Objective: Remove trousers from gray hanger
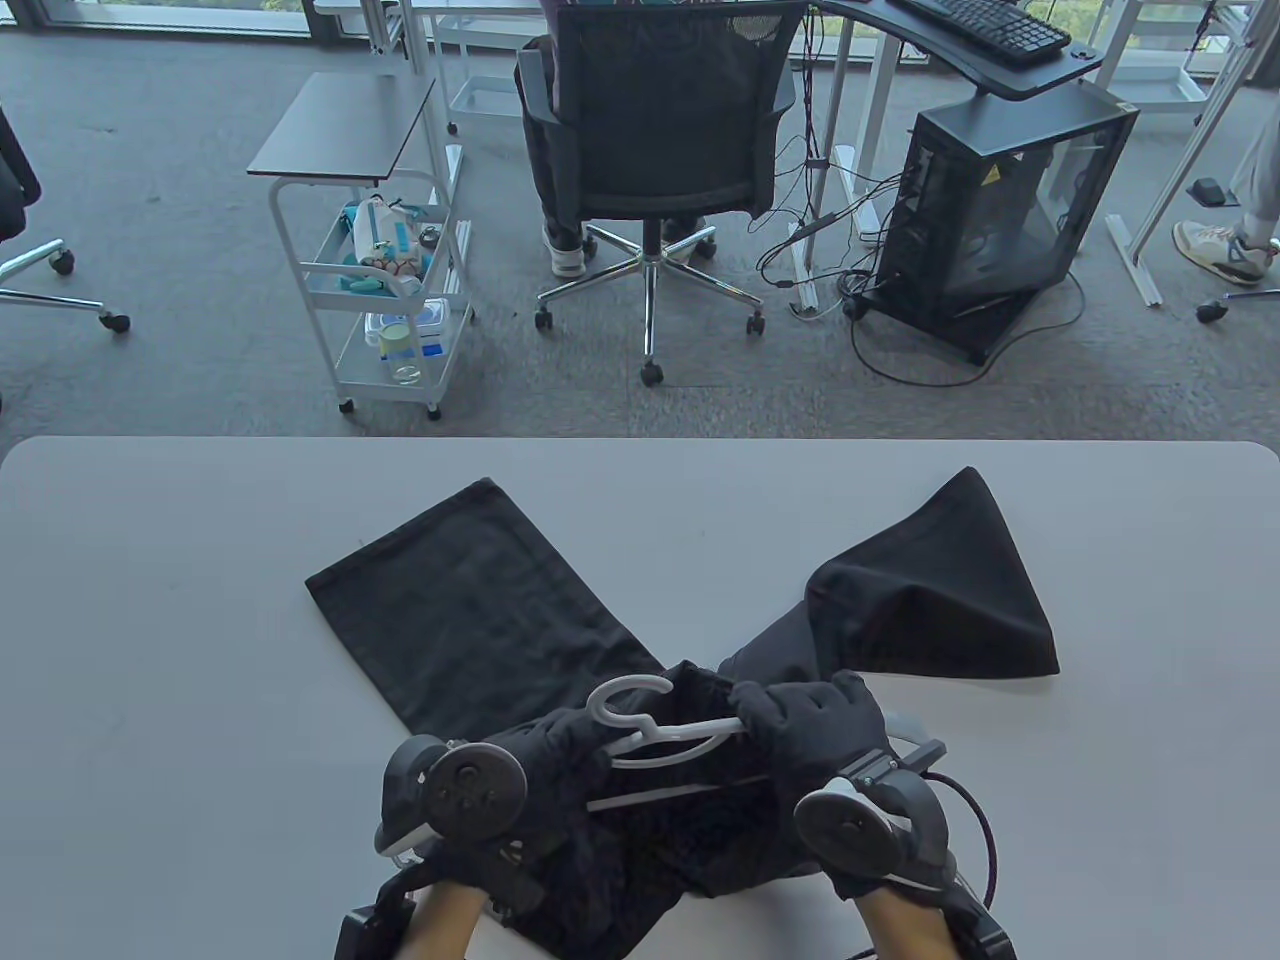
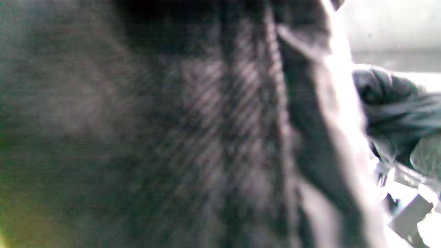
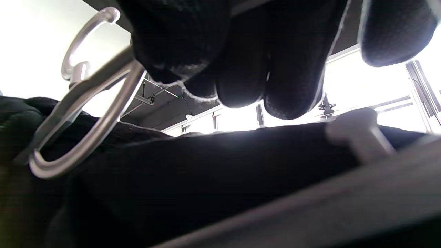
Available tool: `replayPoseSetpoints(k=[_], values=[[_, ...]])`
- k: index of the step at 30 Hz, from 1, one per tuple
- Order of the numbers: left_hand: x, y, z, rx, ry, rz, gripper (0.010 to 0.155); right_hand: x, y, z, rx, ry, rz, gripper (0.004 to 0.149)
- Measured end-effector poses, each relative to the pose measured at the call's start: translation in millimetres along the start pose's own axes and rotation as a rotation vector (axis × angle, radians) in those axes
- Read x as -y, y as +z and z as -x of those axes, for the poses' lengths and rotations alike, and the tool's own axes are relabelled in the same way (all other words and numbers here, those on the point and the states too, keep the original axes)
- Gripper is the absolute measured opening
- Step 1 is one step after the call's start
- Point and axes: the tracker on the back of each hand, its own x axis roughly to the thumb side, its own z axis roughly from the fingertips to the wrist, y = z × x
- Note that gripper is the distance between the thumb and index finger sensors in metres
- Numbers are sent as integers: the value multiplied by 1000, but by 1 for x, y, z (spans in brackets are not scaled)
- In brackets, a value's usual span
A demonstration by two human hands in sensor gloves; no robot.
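Black trousers (image 1: 520, 610) spread across table (image 1: 150, 600), legs splayed far left and right. Gray hanger (image 1: 650, 735) at near centre, gripped by right hand (image 1: 815, 725) for extraction. Left hand (image 1: 560, 755) on waistband; grip indeterminate.

My two hands, left hand (image 1: 560, 755) and right hand (image 1: 815, 725), wear black knit gloves. Each back carries a dark grey, disc-faced tracker. Bare forearms show below; a black cable loops beside my right wrist.
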Motion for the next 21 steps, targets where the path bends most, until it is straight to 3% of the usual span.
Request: replayPoseSetpoints(k=[8,13,21], values=[[-9,8,21,-126,15,-183,52,19,6,18,-98,-39,66,45],[-15,11,40,-187,95,-236,52,37,12,34,-165,-55,116,45],[-19,13,56,-238,197,-270,53,52,17,63,-296,-150,78,45]])
